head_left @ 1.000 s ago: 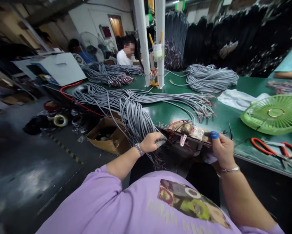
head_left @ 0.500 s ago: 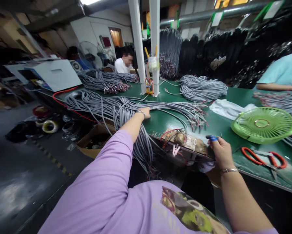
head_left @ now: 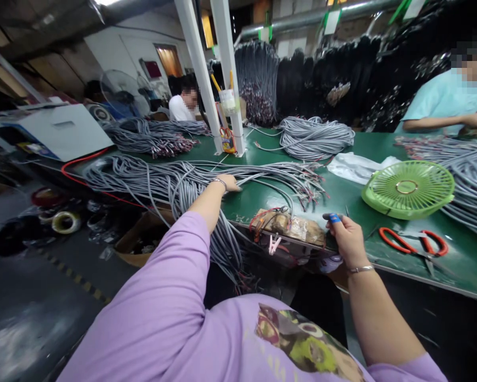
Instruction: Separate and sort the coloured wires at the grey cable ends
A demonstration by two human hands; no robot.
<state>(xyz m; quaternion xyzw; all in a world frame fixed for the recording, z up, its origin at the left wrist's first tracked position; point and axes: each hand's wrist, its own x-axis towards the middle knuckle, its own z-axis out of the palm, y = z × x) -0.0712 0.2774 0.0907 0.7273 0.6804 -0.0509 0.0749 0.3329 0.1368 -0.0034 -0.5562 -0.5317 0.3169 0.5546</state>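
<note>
My left hand [head_left: 231,183] reaches over a long bundle of grey cables [head_left: 182,178], a bracelet on its wrist. Its fingers look curled together beside the cables, low over the green table; what they hold, if anything, is hidden. At the table's front edge my right hand [head_left: 348,237] is closed, its thumb side up with a blue band on it. The thing in its fingers cannot be made out. To its left sits a brown, tape-wrapped block [head_left: 302,228] with red and black wires and a pink clothespin [head_left: 274,244]. One grey cable curves down to this block.
Right of my right hand lie red-handled scissors [head_left: 415,244] and a green fan [head_left: 407,188]. A plastic bag [head_left: 360,165] and a cable coil [head_left: 315,138] lie behind. White posts [head_left: 222,79] rise from the table [head_left: 258,199]. Two people sit across. A cardboard box [head_left: 137,246] stands below left.
The view has swung right, so the scene sits further left. Both hands keep nearly the same places by the cables and the block. More of the person at right shows.
</note>
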